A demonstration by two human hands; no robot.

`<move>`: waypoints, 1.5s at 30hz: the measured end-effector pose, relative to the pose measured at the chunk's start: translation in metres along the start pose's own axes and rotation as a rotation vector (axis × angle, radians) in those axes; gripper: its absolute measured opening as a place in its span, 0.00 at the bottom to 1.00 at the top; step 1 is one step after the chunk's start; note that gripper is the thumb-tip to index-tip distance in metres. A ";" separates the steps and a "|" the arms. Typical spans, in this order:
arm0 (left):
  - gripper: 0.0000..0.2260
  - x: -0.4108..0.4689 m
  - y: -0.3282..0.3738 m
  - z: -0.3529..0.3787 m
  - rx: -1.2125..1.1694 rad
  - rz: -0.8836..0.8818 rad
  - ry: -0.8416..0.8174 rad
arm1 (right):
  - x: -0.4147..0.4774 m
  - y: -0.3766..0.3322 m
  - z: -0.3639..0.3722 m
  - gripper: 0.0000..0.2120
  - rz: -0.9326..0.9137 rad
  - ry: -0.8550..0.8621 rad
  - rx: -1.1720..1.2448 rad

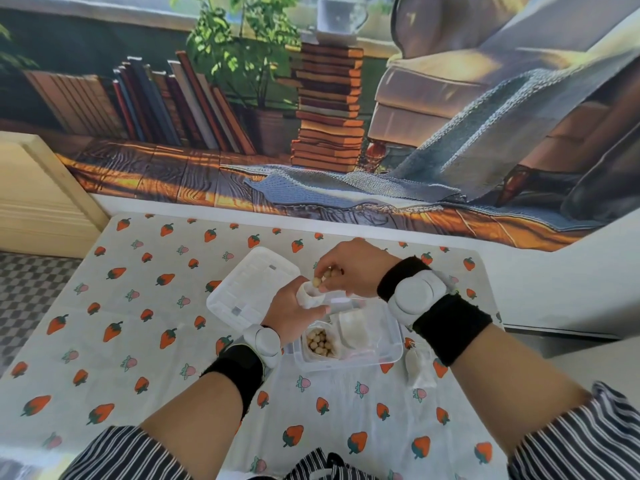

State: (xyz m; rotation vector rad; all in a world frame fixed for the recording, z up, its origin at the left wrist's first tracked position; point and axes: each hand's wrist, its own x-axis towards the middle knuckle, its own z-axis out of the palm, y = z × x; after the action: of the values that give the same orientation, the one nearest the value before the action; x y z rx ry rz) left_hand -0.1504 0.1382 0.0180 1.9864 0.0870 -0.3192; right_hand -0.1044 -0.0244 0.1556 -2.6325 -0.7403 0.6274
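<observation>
My left hand (289, 315) grips a small white pouch (309, 296) with its mouth held open, above a clear plastic box (388, 355). My right hand (349, 268) hovers just over the pouch and pinches several round beige beads (327, 274); one bead (316, 281) sits at the pouch's mouth. Inside the box, a small compartment holds more beige beads (320, 341), and white folded pouches (353, 329) lie beside them.
The box's clear lid (252, 285) lies on the strawberry-print tablecloth (138, 341) to the left of the box. Another white pouch (417, 370) lies on the cloth right of the box. A printed wall hanging runs behind the table.
</observation>
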 end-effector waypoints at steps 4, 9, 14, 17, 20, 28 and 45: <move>0.13 -0.002 0.003 0.000 -0.035 0.011 -0.013 | 0.002 -0.008 0.001 0.12 -0.046 -0.011 -0.091; 0.13 -0.006 0.004 -0.001 -0.047 0.003 -0.007 | -0.002 -0.012 -0.003 0.11 -0.051 -0.030 -0.055; 0.16 -0.006 0.005 -0.002 -0.072 0.012 -0.019 | -0.005 -0.013 -0.008 0.12 -0.015 -0.044 0.029; 0.15 -0.005 0.005 -0.002 -0.070 0.014 -0.021 | -0.006 -0.015 -0.010 0.09 0.003 -0.050 0.043; 0.14 -0.005 0.006 -0.001 -0.056 0.020 -0.025 | -0.005 -0.017 -0.010 0.08 0.001 -0.029 -0.019; 0.16 -0.005 0.010 -0.002 -0.077 0.051 -0.039 | 0.001 -0.020 -0.002 0.09 -0.029 -0.007 -0.088; 0.14 -0.005 0.016 -0.002 -0.071 0.064 -0.025 | 0.002 -0.020 -0.007 0.09 -0.042 0.021 -0.128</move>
State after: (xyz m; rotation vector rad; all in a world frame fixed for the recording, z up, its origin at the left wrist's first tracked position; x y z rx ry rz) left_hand -0.1514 0.1337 0.0344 1.9105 0.0178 -0.2957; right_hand -0.1078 -0.0084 0.1693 -2.7268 -0.8544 0.5575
